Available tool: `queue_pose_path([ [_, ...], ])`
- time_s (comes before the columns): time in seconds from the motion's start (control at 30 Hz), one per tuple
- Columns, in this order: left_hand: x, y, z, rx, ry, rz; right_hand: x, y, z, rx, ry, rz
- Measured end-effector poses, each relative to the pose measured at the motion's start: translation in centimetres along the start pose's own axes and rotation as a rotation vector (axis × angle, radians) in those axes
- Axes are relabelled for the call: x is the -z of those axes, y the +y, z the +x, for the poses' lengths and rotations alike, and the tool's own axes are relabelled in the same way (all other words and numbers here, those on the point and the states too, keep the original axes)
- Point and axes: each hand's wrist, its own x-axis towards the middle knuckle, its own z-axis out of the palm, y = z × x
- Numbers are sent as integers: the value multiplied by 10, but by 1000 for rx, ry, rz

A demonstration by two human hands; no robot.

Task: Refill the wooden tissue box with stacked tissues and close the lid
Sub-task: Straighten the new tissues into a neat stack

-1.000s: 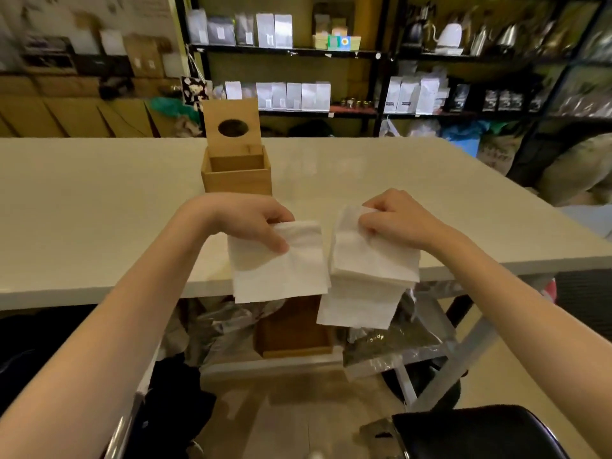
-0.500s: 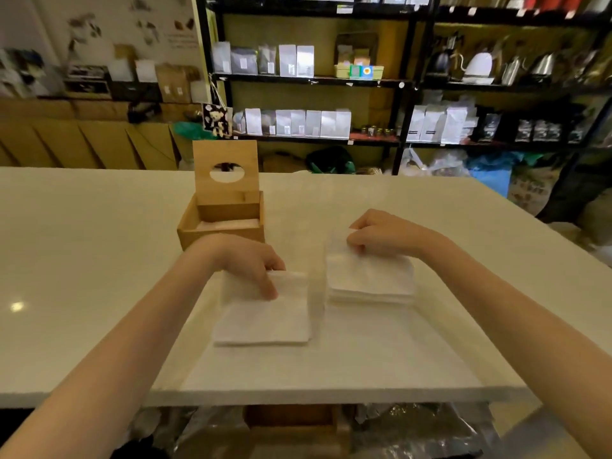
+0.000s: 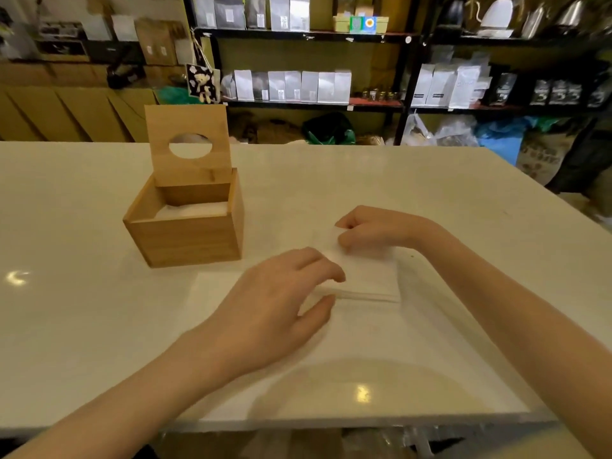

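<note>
The wooden tissue box (image 3: 185,240) stands on the white table, left of my hands. Its lid (image 3: 188,127), which has an oval hole, is tipped upright at the back. Some white tissues (image 3: 193,210) lie low inside the box. A stack of white tissues (image 3: 367,276) rests flat on the table to the right of the box. My left hand (image 3: 278,299) is at the stack's left edge, fingers on top and thumb against the front edge. My right hand (image 3: 374,230) is curled over the stack's far edge, pinching it.
The white table (image 3: 82,309) stretches wide to the left and right, with its front edge close to me. Behind it stand dark shelves (image 3: 308,104) of bags and boxes, and cardboard (image 3: 66,111) at the far left.
Both hands carried the tissues from the table's front edge onto the tabletop. My left hand then moved right, from its own pile onto the stack under my right hand.
</note>
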Motion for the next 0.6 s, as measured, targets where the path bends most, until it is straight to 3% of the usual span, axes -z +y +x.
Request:
queue_pose_path([
  [0.1,-18,10,-5,167,-129,-302,3,1,-2,-1,-4,-23],
  [0.23,-33,8,1,669,-343,-1126,14,-5,-8,13,18,12],
  [0.3,-38,6,2,793,-303,-1410,23,-10,-12,18,51,36],
  [0.43,-28,5,8,825,-195,-1725,42,-23,-18,39,114,83],
  [0.6,-17,-5,19,663,-175,-1829,55,-41,-27,71,155,231],
])
